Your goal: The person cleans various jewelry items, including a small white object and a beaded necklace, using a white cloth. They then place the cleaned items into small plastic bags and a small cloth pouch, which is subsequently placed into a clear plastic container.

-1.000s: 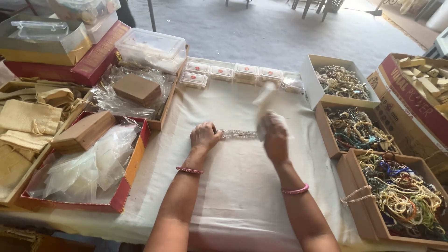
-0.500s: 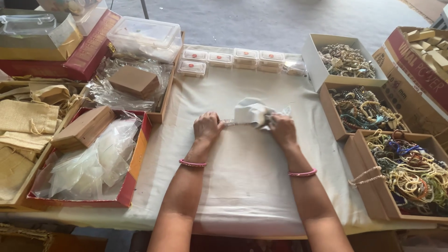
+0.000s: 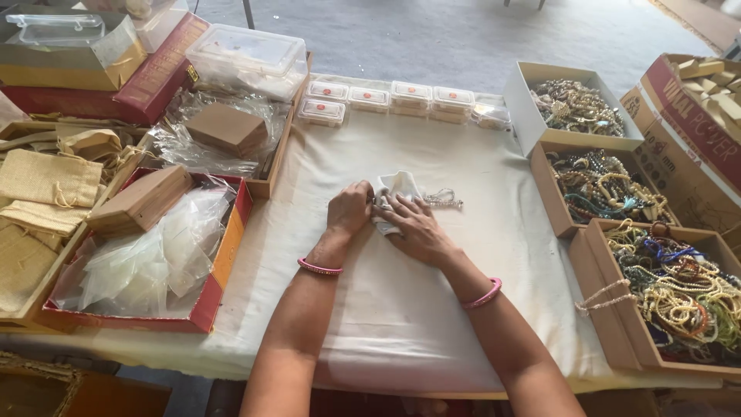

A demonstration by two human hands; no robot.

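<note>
Your left hand (image 3: 349, 210) and right hand (image 3: 411, 225) meet near the middle of the cloth-covered tabletop (image 3: 401, 309), both closed on a small white cloth (image 3: 395, 188) that sits bunched between them: the left fingers are curled and pinching its left edge, the right hand lies flatter with its fingers pressed over the lower part. A thin silvery chain (image 3: 443, 201) trails out from under the cloth to the right, lying on the tabletop just beside your right fingertips; how much of it is wrapped inside the cloth is hidden. As I judge it, the main risk is the loose tail: if you pull or rub the cloth toward the left while that end lies free, it could snag on the tabletop covering or kink. A grip that is too light on the left could let the cloth slide off the chain altogether. Watch your right elbow too, because the 3 open boxes of beaded jewellery (image 3: 679, 286) stand near that forearm, and a wide sweep could catch a strand hanging over the nearest box's edge. The row of small clear boxes (image 3: 390, 98) at the far edge is well apart from your hands.
</note>
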